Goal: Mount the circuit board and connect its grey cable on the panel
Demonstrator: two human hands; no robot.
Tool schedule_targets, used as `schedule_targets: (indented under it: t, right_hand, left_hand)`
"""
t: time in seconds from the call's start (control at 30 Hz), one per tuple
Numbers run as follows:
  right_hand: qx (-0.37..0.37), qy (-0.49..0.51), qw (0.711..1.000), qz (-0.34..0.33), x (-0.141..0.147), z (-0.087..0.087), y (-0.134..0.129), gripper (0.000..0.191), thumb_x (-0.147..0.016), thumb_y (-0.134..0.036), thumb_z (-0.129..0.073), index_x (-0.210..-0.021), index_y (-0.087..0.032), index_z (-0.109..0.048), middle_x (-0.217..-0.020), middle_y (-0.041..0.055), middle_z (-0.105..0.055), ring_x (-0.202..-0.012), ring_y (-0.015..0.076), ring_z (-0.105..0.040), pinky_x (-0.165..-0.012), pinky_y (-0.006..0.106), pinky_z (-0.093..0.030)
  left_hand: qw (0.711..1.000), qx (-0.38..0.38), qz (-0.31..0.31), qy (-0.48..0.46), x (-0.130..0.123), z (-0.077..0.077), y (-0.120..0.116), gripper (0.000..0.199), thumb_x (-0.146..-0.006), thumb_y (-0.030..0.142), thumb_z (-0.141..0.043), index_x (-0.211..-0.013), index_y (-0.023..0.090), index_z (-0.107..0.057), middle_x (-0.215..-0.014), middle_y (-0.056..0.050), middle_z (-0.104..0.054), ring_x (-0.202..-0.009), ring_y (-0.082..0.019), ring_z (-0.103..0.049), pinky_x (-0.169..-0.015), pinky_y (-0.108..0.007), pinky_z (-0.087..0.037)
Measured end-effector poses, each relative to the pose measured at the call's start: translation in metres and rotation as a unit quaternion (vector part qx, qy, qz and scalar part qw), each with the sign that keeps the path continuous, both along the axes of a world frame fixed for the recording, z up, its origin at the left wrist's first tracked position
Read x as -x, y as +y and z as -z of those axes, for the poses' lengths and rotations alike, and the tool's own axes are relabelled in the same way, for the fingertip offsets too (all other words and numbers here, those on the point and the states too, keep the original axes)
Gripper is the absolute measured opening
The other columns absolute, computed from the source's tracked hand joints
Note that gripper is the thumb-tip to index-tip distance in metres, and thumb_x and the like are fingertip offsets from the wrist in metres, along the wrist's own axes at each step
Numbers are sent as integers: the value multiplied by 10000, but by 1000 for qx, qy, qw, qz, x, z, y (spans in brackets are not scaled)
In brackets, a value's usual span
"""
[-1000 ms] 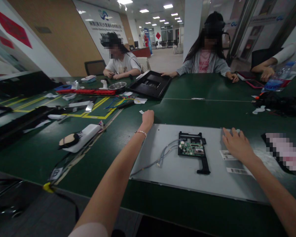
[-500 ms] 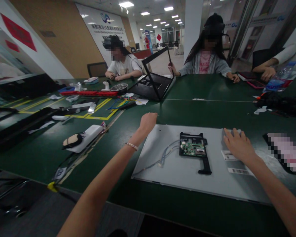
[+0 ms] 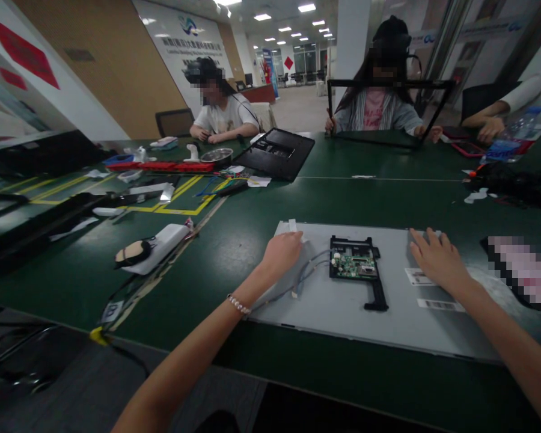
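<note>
A grey metal-backed display panel [image 3: 315,310] lies flat on the green table in front of me. My left hand [image 3: 282,252] is over its far left corner, fingers curled together on a small strip of white tape [image 3: 292,225] that crosses the far edge; the fingertips are partly hidden. Flat on the panel's right part, fingers spread, rests my right hand [image 3: 439,258], beside white barcode labels [image 3: 439,305]. Between the hands sits a green circuit board [image 3: 354,264] in a black plastic bracket [image 3: 379,296]. Grey cables [image 3: 303,275] run from the board toward the left.
Across the table a person holds up a thin black frame [image 3: 390,84]. A black back cover [image 3: 279,150] lies at the far middle. On my left is a white device [image 3: 162,243]; on my right, a blurred-out phone-like object [image 3: 525,270]. Another person sits at the far left.
My left hand has come down and right onto the panel's corner, and white tape now shows there. My right hand has stayed put. The person opposite has lifted the black frame off the cover.
</note>
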State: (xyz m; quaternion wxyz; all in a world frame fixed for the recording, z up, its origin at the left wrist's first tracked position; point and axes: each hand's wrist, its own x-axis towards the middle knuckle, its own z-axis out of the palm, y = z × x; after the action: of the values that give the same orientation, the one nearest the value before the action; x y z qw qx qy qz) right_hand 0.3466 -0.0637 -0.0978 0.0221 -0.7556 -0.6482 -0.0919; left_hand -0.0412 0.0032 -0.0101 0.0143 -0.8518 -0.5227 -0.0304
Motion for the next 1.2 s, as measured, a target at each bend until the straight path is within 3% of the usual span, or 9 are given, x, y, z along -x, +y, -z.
schedule_targets:
  t: [0.13,0.27,0.4,0.53,0.63,0.73,1.2]
  right_hand:
    - [-15,5,1000,-6,-2,1,-2,549,-1008,-412,-225,-1484,-205,-403,-1471,212,-422,-1309,425,-414,-969,568,-421]
    - [-13,7,1000,-11,-4,2,-3,548,-1001,-409,-247,-1479,-198,-415,-1457,216,-438,-1297,422,-425,-966,570,-421]
    - [-21,7,1000,-9,-5,4,-4,544,-999,-401,-261,-1486,-202,-401,-1467,206,-430,-1313,420,-410,-969,567,-414]
    - [-23,9,1000,-6,-5,5,-4,538,-999,-408,-279,-1483,-209,-407,-1481,203,-421,-1314,420,-408,-985,560,-401]
    - [-19,9,1000,0,-5,6,-4,540,-1005,-414,-259,-1482,-212,-410,-1480,208,-422,-1309,425,-414,-988,557,-400]
    - [-24,8,1000,-1,-4,5,-5,540,-1009,-411,-243,-1484,-213,-406,-1482,208,-421,-1317,416,-407,-995,555,-397]
    - [-15,25,1000,1,-3,2,-6,549,-1001,-417,-247,-1493,-215,-387,-1488,196,-413,-1328,424,-396,-991,559,-394]
  left_hand:
    - [998,0,28,-60,-2,-1,-4,412,-952,276,-423,-1319,125,-533,-1295,-146,-620,-1182,-268,-593,-1019,-396,-442]
    - [984,65,114,-122,-10,-1,-14,561,-944,391,-478,-1425,112,-410,-1486,-158,-446,-1388,-256,-398,-1149,-401,-310]
    - [968,141,165,-128,-17,-2,-19,829,-884,546,-546,-1527,128,-231,-1600,-196,-195,-1486,-312,-163,-1184,-485,-213]
    - [954,188,195,-131,-21,-1,-15,1028,-796,609,-632,-1560,150,-119,-1618,-204,-68,-1491,-366,-65,-1186,-552,-147]
    - [946,201,215,-134,-23,2,-10,1080,-777,603,-657,-1568,149,-79,-1621,-203,-47,-1491,-370,-53,-1193,-556,-99]
    - [939,218,229,-136,-25,4,-9,1082,-776,593,-663,-1571,158,-72,-1623,-195,-61,-1489,-365,-93,-1191,-534,-148]
    - [938,197,241,-152,-28,12,-17,947,-794,593,-648,-1539,172,-243,-1605,-191,-175,-1481,-335,-170,-1182,-508,-223]
